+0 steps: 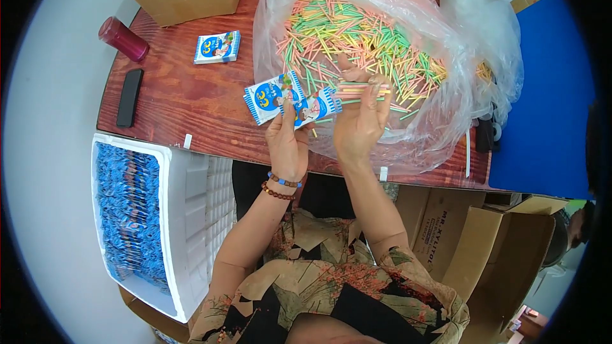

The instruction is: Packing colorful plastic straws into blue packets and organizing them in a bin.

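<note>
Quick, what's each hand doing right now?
Left hand: closed, holding blue-and-white packets.
Right hand: closed, holding a bunch of coloured sticks.

So there's a plain pale bluish-grey wall (51, 76) running down the left, right by a reddish-brown wooden table (175, 102) with pretty visible grain. Flat bright-blue surface (548, 108) over on the right, and the light's fairly even.

I hold the left hand (287, 137) pinched, the right hand (361, 129) near it, fingers (384, 84) curled, both forearms (375, 207) extended.
</note>
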Tool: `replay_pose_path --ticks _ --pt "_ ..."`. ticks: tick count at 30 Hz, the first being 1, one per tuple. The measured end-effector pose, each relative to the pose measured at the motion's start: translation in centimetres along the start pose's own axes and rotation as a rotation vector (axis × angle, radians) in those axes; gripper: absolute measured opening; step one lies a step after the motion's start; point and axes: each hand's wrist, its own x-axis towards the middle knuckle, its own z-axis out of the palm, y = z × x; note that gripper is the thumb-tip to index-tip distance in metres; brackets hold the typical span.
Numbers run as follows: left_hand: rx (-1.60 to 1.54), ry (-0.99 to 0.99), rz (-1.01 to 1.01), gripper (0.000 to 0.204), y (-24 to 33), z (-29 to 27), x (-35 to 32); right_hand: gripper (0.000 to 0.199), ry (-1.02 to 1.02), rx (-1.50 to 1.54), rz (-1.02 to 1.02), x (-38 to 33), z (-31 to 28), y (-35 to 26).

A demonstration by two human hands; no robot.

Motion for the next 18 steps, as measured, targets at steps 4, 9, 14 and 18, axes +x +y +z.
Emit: replay_pose_path --ticks 4,9,14,18 --pt "-0.043 -0.014 0.005 0.020 -0.1 0.2 -0.1 0.010 0.007 -0.054 0.008 -1.4 -0.2 1.0" --pt "-0.075 -0.012 0.025 0.021 -0.1 0.0 0.0 0.012 -0.054 -0.179 0.030 -2.2 -0.2 1.2" --pt "-0.088 -0.021 0.033 0.021 -0.1 -0.2 0.6 0.024 -0.189 -0.288 0.140 -1.6 -1.1 1.1" --pt "-0.191 -0.123 -0.025 0.023 -0.4 -0.3 1.1 0.040 -0.256 -0.153 0.231 -0.8 -1.8 0.3"
